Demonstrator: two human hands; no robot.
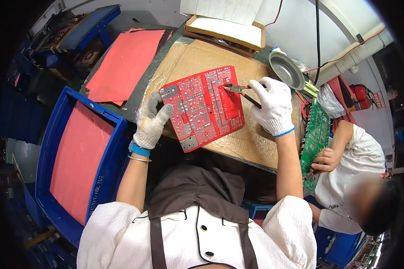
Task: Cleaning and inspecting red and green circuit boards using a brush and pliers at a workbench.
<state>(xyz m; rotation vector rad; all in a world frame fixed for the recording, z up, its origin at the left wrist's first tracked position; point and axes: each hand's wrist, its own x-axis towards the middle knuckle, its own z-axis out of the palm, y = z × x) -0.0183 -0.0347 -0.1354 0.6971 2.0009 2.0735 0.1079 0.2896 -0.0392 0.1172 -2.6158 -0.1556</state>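
A red circuit board [197,110] with rows of solder points faces up over the cardboard-topped bench. My left hand [152,117], in a white knit glove, grips the board's left edge between thumb and fingers. In my gloved right hand [272,105] is a pair of cutting pliers [241,91] with dark handles. The pliers' jaws lie over the upper right part of the board; whether they touch it I cannot tell. My right fingers partly hide the handles.
Cardboard [175,56] covers the bench. Pink sheets [125,62] lie at left, above a blue bin [121,123]. A cardboard box [260,38] and a metal bowl [286,70] stand at the back. On the right, a co-worker's hand [325,160] holds a green circuit board [316,134].
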